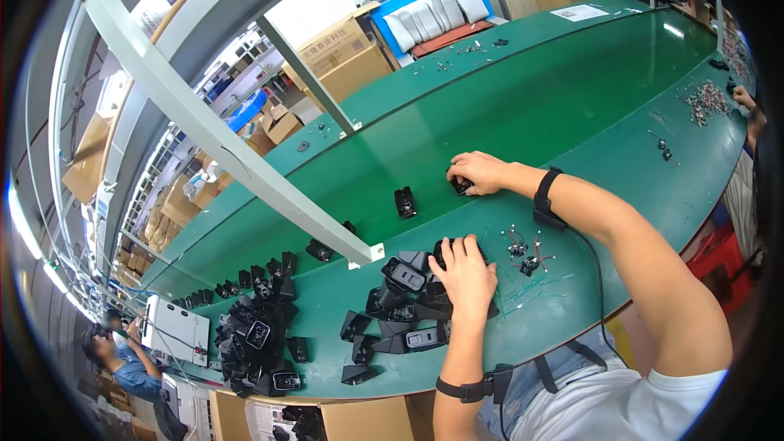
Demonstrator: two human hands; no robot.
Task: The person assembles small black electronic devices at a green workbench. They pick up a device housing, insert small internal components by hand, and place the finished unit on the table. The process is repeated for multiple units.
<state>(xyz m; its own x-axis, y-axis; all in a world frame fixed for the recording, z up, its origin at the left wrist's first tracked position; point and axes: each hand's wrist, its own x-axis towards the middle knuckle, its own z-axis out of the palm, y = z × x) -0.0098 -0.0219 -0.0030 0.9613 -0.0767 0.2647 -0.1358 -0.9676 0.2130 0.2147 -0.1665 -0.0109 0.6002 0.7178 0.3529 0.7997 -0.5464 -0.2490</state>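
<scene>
My right hand (480, 174) reaches out over the green belt, fingers curled round a small black plastic housing (462, 186) at its surface. Nearer to me, my left hand (465, 278) lies over a black plastic housing (442, 255) at the right end of a loose pile, with its fingers bent over it; the palm hides most of that part. Beside it are several more black housings (406, 274), some showing a grey-rimmed opening. One separate black housing (405, 202) stands on the belt left of my right hand, with small parts visible inside.
Small wired parts (527, 253) and green strands lie right of my left hand. A grey metal post (245, 171) slants down to the bench edge. A large black heap (257, 335) is at left, near a white machine (175, 331). Another person's hand (747, 102) is far right.
</scene>
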